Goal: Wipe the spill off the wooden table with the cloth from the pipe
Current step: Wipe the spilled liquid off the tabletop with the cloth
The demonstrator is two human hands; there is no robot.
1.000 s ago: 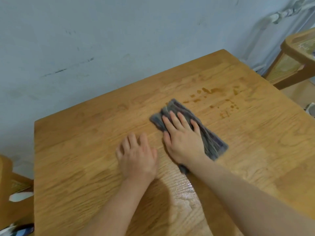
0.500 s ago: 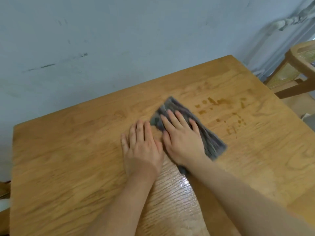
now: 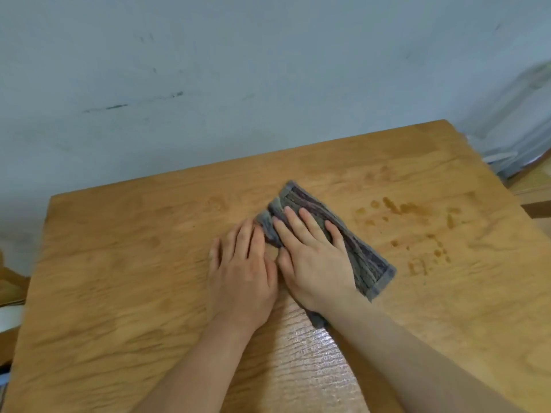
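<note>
A folded grey cloth (image 3: 360, 251) lies flat on the wooden table (image 3: 119, 293), near its middle. My right hand (image 3: 313, 257) presses down on the cloth with its fingers spread flat. My left hand (image 3: 241, 272) lies flat on the table right beside it, fingertips touching the cloth's left corner. Brown spill spots (image 3: 405, 210) dot the wood to the right of the cloth, apart from it. A wet shiny streak (image 3: 316, 353) shows on the wood between my forearms.
A pale blue wall (image 3: 238, 70) stands just behind the table's far edge. A blurred white pipe or radiator (image 3: 524, 114) is at the far right. Part of a wooden chair (image 3: 12, 287) shows at the left edge.
My left hand has slid forward and to the right until it touches the cloth's corner. The right hand stays pressed on the cloth. The view has shifted left.
</note>
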